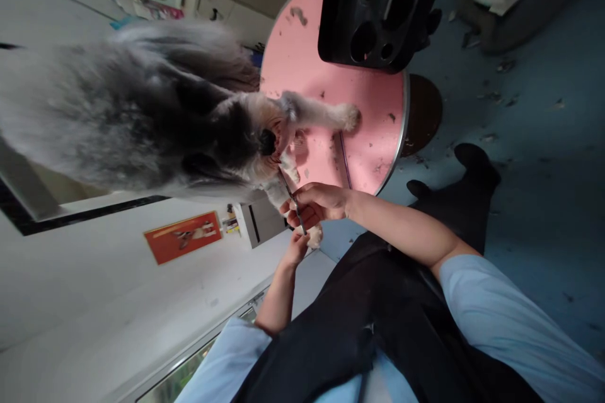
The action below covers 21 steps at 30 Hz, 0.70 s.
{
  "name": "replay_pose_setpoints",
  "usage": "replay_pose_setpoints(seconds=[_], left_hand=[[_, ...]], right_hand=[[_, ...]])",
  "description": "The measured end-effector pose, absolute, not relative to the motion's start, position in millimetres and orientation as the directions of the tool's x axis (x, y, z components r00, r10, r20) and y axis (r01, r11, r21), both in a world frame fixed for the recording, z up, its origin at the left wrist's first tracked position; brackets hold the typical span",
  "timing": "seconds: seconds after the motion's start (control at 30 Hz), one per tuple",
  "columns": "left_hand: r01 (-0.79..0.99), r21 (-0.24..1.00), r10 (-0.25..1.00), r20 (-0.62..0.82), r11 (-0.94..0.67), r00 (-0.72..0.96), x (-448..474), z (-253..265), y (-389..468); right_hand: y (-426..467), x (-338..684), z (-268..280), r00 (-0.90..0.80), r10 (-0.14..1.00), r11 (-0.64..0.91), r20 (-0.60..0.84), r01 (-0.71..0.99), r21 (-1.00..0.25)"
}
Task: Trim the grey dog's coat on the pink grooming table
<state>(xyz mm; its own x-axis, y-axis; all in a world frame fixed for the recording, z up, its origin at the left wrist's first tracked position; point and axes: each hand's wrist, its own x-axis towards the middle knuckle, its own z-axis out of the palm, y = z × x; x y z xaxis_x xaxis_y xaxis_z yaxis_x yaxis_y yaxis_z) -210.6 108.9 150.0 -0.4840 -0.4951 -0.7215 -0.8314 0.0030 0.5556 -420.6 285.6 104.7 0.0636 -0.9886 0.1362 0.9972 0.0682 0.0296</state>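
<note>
A grey and white long-haired dog stands on a pink round grooming table, its muzzle facing me. My right hand is closed around thin scissors. Their blades reach up to the fur under the dog's chin. Just below, my left hand has its fingers pressed together by the handle end of the scissors and one front paw. Which of these it grips, if either, I cannot make out. The other front paw rests on the table, near a purple-edged comb.
A black tool holder with round holes juts over the table's far side. Cut fur lies on the tabletop and the blue floor. A white cabinet and a red framed picture are beyond the dog. The view is tilted sideways.
</note>
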Motion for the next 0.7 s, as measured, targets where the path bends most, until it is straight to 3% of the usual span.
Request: replay_pose_setpoints(seconds=[0.3,0.5,0.7], left_hand=[[-0.831,0.556,-0.520,-0.712,-0.005,-0.473,-214.0,150.0,113.3],[-0.832,0.554,-0.497,-0.728,-0.022,-0.471,-212.3,151.5,114.6],[-0.835,0.551,-0.481,-0.735,-0.011,-0.479,-217.2,154.1,122.6]], right_hand=[[285.8,-424.5,101.4,0.063,-0.995,0.056,0.077,0.994,-0.093],[287.6,-425.6,70.9,0.125,-0.991,0.136,-0.055,0.858,-0.496],[286.7,-432.2,66.2,0.126,-0.992,0.101,0.012,0.841,-0.531]])
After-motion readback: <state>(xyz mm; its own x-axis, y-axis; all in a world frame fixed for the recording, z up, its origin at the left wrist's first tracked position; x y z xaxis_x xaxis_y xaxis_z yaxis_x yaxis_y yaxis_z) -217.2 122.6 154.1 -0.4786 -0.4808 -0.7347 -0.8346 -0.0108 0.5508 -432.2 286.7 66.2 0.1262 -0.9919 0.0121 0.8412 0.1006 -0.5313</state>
